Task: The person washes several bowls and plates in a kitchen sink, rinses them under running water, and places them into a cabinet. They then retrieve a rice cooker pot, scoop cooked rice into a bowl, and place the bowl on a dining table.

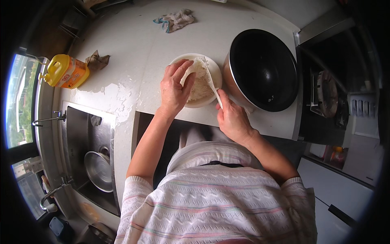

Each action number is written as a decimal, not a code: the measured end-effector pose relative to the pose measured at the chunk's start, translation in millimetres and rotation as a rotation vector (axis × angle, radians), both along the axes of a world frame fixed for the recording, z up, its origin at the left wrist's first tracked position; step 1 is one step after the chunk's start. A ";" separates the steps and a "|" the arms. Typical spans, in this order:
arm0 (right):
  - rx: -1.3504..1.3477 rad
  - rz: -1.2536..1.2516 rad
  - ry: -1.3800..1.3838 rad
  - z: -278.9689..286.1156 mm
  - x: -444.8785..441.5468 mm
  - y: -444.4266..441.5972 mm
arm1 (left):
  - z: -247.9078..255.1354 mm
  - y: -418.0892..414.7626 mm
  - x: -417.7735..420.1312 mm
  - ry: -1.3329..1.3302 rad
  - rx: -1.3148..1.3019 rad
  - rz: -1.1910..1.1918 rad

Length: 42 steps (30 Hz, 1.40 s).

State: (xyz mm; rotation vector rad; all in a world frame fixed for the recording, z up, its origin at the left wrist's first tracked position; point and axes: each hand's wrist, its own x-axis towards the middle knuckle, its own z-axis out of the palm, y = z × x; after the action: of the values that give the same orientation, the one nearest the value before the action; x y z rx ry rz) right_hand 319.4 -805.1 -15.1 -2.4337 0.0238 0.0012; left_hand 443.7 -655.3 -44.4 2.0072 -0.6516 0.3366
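Observation:
A white bowl of cooked white rice stands on the counter in front of me. My right hand grips the handle of a white rice paddle, whose blade lies over the bowl with rice stuck near its tip. Over the bowl's left side hovers my left hand, thumb and fingers curved apart with nothing visible between them. It covers part of the rice and rim; whether its fingertips touch the rice I cannot tell. Just right of the bowl, a large black-lined cooking pot holds a few rice grains.
A crumpled cloth lies at the far side of the pale counter. Water wets the counter by the steel sink, which holds a metal basin. A yellow jug stands far left; a gas stove is at right.

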 end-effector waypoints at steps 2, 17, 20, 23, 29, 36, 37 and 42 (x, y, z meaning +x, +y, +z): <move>0.072 -0.015 -0.008 0.4 -1.3 -3.6 | 6.8 -10.4 4.4 -0.143 0.055 -0.015; 0.223 -0.071 -0.128 18.1 -17.1 -11.5 | -2.4 -14.3 17.3 -0.210 0.134 0.055; 0.460 -0.085 -0.069 40.6 -22.0 -16.3 | -2.3 -11.9 18.0 -0.206 0.162 0.009; 0.694 -0.126 -0.038 73.0 -29.8 -43.6 | 0.2 -7.2 16.9 -0.192 0.111 -0.001; 0.246 -0.243 0.368 105.2 -2.8 -136.4 | 27.6 -14.8 2.8 -0.081 0.006 -0.014; -0.158 -0.007 0.733 70.4 67.0 -160.9 | 37.8 -58.9 -6.9 0.261 -0.146 -0.227; -0.178 -0.002 0.758 69.3 69.4 -161.6 | 38.1 -62.5 -7.2 0.298 -0.178 -0.241; 0.127 0.020 0.925 58.8 65.8 -168.4 | 34.9 -75.1 -5.6 0.470 -0.281 -0.271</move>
State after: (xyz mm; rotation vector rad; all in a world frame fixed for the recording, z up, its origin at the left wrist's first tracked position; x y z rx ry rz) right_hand 385.2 -973.5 43.7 -2.1018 0.3959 1.0878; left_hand 438.1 -730.5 -9.5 1.6222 -0.5316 -0.1955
